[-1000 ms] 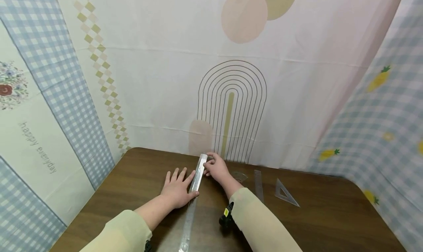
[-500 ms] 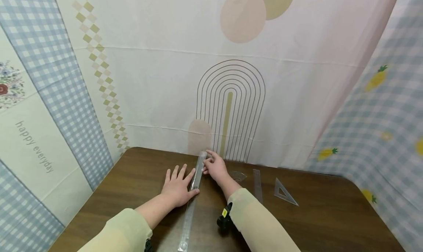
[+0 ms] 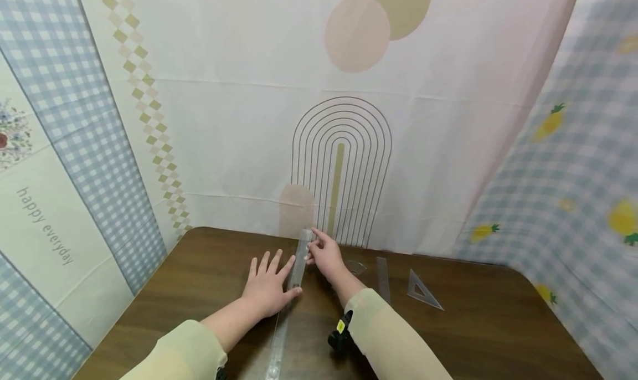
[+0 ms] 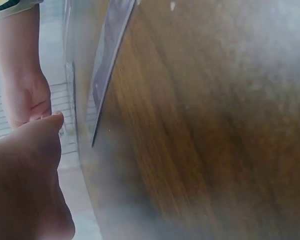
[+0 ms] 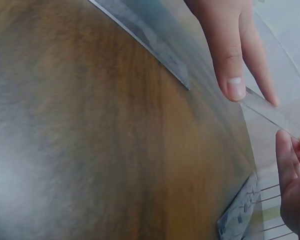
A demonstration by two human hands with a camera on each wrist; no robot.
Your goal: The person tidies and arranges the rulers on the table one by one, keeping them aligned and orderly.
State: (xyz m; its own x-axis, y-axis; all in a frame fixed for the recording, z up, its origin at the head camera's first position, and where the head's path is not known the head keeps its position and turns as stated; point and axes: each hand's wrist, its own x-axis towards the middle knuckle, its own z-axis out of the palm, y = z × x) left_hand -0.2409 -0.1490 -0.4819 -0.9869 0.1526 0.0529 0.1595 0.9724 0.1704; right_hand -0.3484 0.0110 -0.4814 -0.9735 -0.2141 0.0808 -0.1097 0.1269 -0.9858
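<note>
A clear ruler (image 3: 299, 263) runs between both hands toward the table's back edge. My left hand (image 3: 266, 291) rests beside it with fingers spread, its thumb across the ruler. At the far end, my right hand (image 3: 325, 255) pinches the ruler's right edge, its index finger extended along the tip. In the right wrist view, the left thumb (image 5: 235, 87) touches the ruler near the right fingertips. A second clear strip (image 3: 278, 347) lies in line on the near side; where the two meet is hidden by the left thumb. The left wrist view shows a clear strip's pointed-looking end (image 4: 102, 80).
Right of my right forearm lie a clear protractor (image 3: 356, 267), a short clear ruler (image 3: 382, 280) and a clear set square (image 3: 422, 291). A patterned cloth (image 3: 239, 136) hangs behind the brown wooden table (image 3: 478, 324).
White glare on the ruler's far part has faded, so it looks clearer. Both hands stay nearly in place. The head view has shifted slightly.
</note>
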